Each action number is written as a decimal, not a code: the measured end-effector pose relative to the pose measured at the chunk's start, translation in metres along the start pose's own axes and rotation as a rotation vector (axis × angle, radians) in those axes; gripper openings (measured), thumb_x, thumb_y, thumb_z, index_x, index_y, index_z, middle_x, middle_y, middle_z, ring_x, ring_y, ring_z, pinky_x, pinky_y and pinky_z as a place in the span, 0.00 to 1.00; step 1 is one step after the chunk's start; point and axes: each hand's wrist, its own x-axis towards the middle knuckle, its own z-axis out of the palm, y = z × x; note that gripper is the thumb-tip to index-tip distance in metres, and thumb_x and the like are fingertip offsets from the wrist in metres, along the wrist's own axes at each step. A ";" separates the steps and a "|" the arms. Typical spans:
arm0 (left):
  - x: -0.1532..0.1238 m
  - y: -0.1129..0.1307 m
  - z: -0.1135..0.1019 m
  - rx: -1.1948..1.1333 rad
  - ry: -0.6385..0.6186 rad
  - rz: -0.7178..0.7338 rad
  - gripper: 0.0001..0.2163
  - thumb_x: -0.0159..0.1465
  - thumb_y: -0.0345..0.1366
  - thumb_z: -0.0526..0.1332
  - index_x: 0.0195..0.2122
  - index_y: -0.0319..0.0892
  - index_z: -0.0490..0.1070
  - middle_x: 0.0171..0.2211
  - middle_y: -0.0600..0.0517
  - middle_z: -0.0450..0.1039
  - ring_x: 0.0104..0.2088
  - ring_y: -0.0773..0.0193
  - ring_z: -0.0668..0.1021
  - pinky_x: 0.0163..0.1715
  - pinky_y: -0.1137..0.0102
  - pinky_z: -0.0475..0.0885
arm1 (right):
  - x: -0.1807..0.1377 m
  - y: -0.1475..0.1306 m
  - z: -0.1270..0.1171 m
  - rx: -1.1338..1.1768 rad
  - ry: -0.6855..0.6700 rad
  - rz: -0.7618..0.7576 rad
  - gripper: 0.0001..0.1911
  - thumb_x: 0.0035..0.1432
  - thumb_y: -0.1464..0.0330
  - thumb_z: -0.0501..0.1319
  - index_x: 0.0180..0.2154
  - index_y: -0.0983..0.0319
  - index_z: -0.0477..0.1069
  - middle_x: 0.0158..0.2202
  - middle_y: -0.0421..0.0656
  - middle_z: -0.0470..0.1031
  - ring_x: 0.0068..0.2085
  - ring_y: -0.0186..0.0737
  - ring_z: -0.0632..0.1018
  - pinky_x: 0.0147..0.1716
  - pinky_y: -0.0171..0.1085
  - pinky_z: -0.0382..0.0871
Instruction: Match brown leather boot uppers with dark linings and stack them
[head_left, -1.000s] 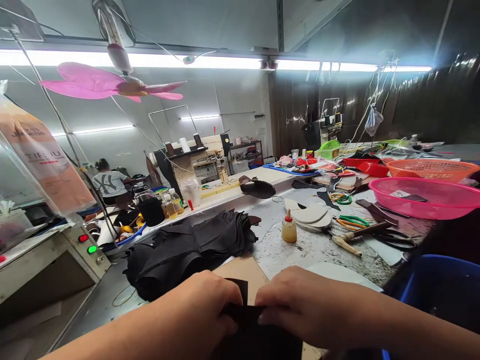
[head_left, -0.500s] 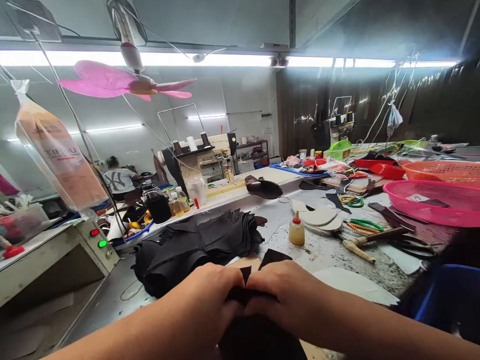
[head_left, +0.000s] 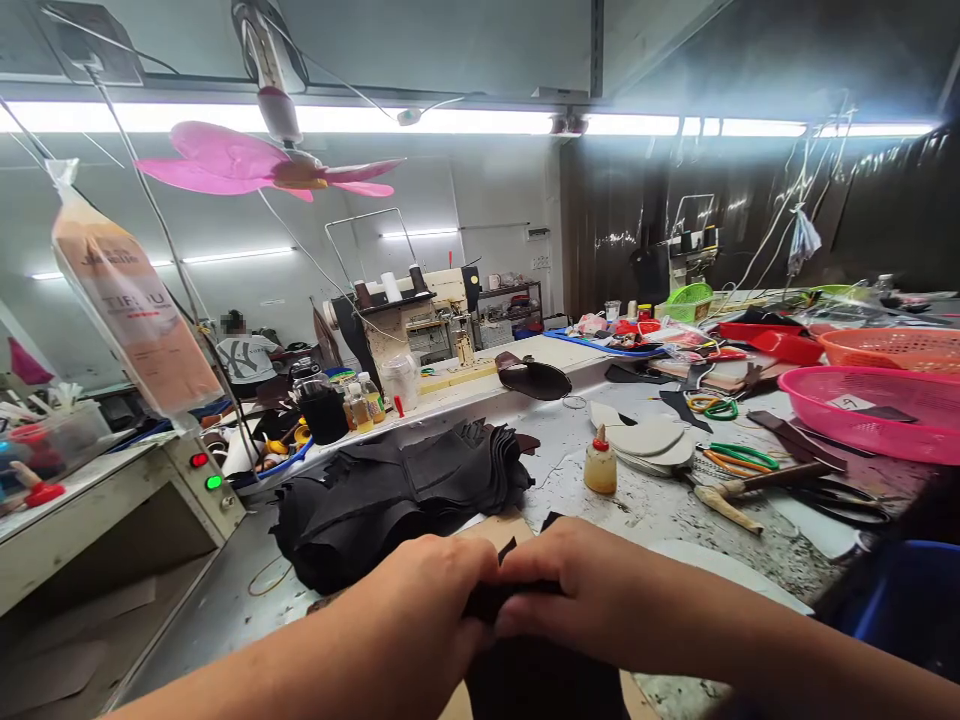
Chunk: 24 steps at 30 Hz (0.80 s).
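A black piece of sheet material [head_left: 547, 675] is pinched between my two hands, close to me at the bottom middle. My left hand [head_left: 442, 590] closes on its upper edge with thumb and fingers. Right beside it, my right hand [head_left: 566, 585] grips the same edge, the two hands touching. Part of the edge is hidden behind the fingers. Just beyond lies a stack of black cut pieces [head_left: 405, 500] on the bench. A tan sheet [head_left: 502, 530] shows beneath and behind my hands.
A glue bottle with a red collar [head_left: 600, 465] stands beyond my right hand, near white oval pieces [head_left: 645, 440] and a hammer [head_left: 739, 495]. Pink basket [head_left: 810, 415] at right; sewing machine [head_left: 420, 310] behind. A pink fan [head_left: 225, 160] hangs overhead. A person [head_left: 244, 360] sits far left.
My hands have drawn closer together and shifted slightly right, still holding the black piece. The whole view has moved a little, so background things appear farther right.
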 end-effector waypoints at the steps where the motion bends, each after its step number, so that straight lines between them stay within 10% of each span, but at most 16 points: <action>1: 0.001 0.001 -0.001 -0.013 0.020 -0.010 0.10 0.52 0.31 0.56 0.34 0.45 0.73 0.29 0.55 0.74 0.29 0.63 0.72 0.29 0.71 0.62 | 0.002 0.002 0.002 -0.002 0.035 -0.010 0.06 0.58 0.69 0.61 0.34 0.62 0.77 0.26 0.35 0.72 0.27 0.29 0.67 0.27 0.28 0.58; 19: 0.005 -0.010 0.006 -0.291 0.181 -0.019 0.03 0.50 0.30 0.57 0.26 0.43 0.67 0.22 0.59 0.66 0.25 0.68 0.67 0.23 0.73 0.58 | 0.015 0.010 -0.007 0.036 -0.022 -0.011 0.10 0.58 0.66 0.60 0.26 0.64 0.70 0.21 0.32 0.59 0.25 0.27 0.59 0.22 0.28 0.52; 24: 0.007 -0.020 0.013 -0.866 0.310 -0.026 0.15 0.49 0.34 0.64 0.38 0.44 0.65 0.30 0.57 0.67 0.30 0.66 0.71 0.30 0.73 0.64 | 0.018 0.010 -0.015 0.031 0.100 0.007 0.18 0.58 0.61 0.60 0.21 0.63 0.63 0.19 0.32 0.52 0.23 0.28 0.56 0.20 0.30 0.48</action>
